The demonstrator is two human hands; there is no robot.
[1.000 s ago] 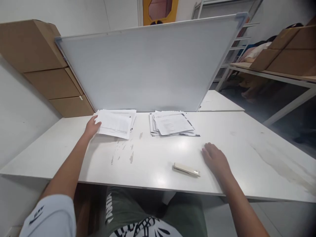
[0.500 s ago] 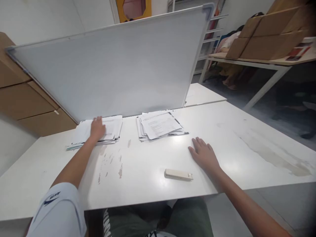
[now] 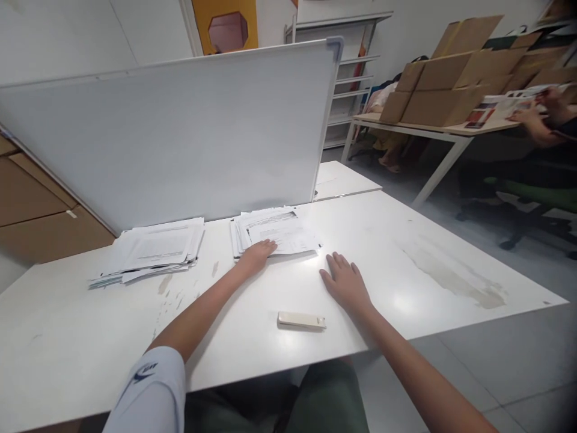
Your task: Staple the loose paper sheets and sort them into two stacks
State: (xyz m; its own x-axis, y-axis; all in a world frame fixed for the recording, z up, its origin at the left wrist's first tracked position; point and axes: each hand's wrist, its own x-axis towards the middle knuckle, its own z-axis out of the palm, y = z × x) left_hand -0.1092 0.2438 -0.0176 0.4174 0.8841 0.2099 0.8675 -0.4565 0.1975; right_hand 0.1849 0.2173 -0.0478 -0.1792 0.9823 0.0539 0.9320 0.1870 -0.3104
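Head view: we list our left hand [image 3: 258,255], fingers together and flat, on the near edge of the paper stack [image 3: 283,231] at 12 o'clock on the tabletop [image 3: 383,228]. Our right hand [image 3: 345,282] lies spread, palm down, stapler [image 3: 301,320] at its 7 o'clock; second stack [image 3: 148,249] at 10 o'clock.

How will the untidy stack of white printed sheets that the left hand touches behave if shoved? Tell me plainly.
Probably floppy: the untidy stack of white printed sheets is loose paper, edges fanned unevenly. A push from the left hand would likely shear the top sheets off. The glossy white table may let it slide.
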